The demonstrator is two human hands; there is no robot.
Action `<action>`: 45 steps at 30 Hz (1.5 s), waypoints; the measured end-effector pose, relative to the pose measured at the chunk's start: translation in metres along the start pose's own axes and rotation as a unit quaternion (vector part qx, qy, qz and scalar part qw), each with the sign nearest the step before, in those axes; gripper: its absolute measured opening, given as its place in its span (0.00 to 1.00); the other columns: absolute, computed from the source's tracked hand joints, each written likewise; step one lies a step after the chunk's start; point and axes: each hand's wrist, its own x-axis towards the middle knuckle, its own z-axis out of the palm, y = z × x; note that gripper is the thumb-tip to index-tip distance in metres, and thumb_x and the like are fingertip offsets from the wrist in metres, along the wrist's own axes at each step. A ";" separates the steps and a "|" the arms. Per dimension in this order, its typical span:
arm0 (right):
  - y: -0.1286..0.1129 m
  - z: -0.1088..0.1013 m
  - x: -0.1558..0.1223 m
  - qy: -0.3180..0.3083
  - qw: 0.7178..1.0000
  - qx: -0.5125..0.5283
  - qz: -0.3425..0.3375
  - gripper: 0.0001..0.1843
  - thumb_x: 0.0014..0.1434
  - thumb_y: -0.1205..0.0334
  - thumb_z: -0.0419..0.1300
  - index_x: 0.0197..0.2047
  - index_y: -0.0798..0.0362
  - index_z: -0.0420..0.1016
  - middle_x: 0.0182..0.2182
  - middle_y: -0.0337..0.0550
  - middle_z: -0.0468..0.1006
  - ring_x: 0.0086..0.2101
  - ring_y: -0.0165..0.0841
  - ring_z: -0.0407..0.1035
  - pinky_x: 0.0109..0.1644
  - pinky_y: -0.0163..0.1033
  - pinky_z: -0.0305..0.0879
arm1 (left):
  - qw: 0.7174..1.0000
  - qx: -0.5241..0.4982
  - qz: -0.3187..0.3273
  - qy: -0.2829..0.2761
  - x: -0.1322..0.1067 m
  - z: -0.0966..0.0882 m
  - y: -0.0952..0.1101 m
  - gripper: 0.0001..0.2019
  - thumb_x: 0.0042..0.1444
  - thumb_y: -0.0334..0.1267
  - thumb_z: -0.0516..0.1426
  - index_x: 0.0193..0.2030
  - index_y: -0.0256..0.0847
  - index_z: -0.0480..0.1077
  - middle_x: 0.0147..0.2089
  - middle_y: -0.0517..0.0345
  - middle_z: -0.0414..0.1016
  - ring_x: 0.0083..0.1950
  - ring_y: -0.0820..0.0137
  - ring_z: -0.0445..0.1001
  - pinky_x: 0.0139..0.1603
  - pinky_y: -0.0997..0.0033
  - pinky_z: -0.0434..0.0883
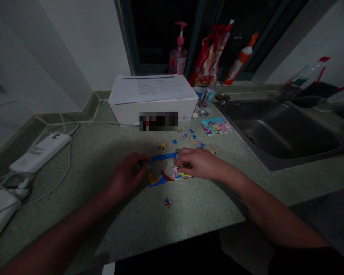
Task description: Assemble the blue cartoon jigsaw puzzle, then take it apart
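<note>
A partly joined jigsaw puzzle (pixel 164 172) with a blue border lies on the speckled green counter (pixel 109 152). My left hand (pixel 126 175) rests at its left edge, fingers curled and pinched together near the corner; what they hold is hidden. My right hand (pixel 197 162) lies on the puzzle's right side, fingers bent and pressing on a small pink piece (pixel 175 168). Several loose pieces (pixel 189 138) are scattered just behind the puzzle, and one piece (pixel 167 203) lies alone in front.
A white box (pixel 153 101) with a printed sheet stands behind. A picture card (pixel 217 125) lies beside a steel sink (pixel 281 130) on the right. Bottles and a red bag line the window sill. A white power strip (pixel 40 152) and cables lie left.
</note>
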 end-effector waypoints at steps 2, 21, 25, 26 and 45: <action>0.001 -0.002 0.000 0.003 1.000 0.000 0.003 0.06 0.66 0.61 0.65 0.44 0.45 0.84 0.41 0.39 0.80 0.38 0.32 0.74 0.40 0.38 0.63 | 1.000 0.001 0.000 -0.003 0.000 0.000 0.001 0.09 0.64 0.42 0.56 0.45 0.45 0.77 0.42 0.52 0.82 0.42 0.60 0.80 0.48 0.57 0.78; 0.049 -0.022 -0.003 0.099 0.978 -0.095 0.158 0.10 0.68 0.60 0.62 0.49 0.49 0.83 0.44 0.47 0.82 0.39 0.38 0.75 0.41 0.41 0.65 | 1.000 0.003 -0.009 0.005 0.000 0.000 -0.004 0.10 0.63 0.44 0.56 0.44 0.47 0.77 0.41 0.51 0.84 0.41 0.57 0.82 0.44 0.54 0.79; 0.052 -0.014 0.003 0.113 0.977 -0.101 0.151 0.12 0.70 0.59 0.60 0.52 0.48 0.83 0.45 0.47 0.82 0.43 0.39 0.76 0.43 0.40 0.66 | 1.000 0.004 -0.010 -0.001 0.000 0.002 -0.008 0.10 0.63 0.45 0.57 0.45 0.48 0.78 0.41 0.53 0.84 0.42 0.56 0.83 0.44 0.54 0.80; 0.053 -0.013 0.003 0.115 0.976 -0.104 0.150 0.13 0.71 0.59 0.59 0.53 0.48 0.83 0.46 0.48 0.82 0.43 0.39 0.77 0.43 0.40 0.67 | 1.000 0.004 -0.012 -0.003 -0.001 0.002 -0.009 0.10 0.63 0.46 0.57 0.45 0.48 0.78 0.42 0.53 0.83 0.42 0.56 0.83 0.45 0.54 0.80; 0.061 -0.035 -0.016 0.089 0.964 -0.123 0.218 0.11 0.65 0.63 0.63 0.48 0.48 0.85 0.43 0.47 0.85 0.40 0.39 0.78 0.41 0.41 0.67 | 1.000 0.011 -0.024 -0.013 0.000 0.000 -0.008 0.12 0.64 0.48 0.56 0.45 0.46 0.78 0.43 0.51 0.84 0.43 0.55 0.82 0.46 0.52 0.80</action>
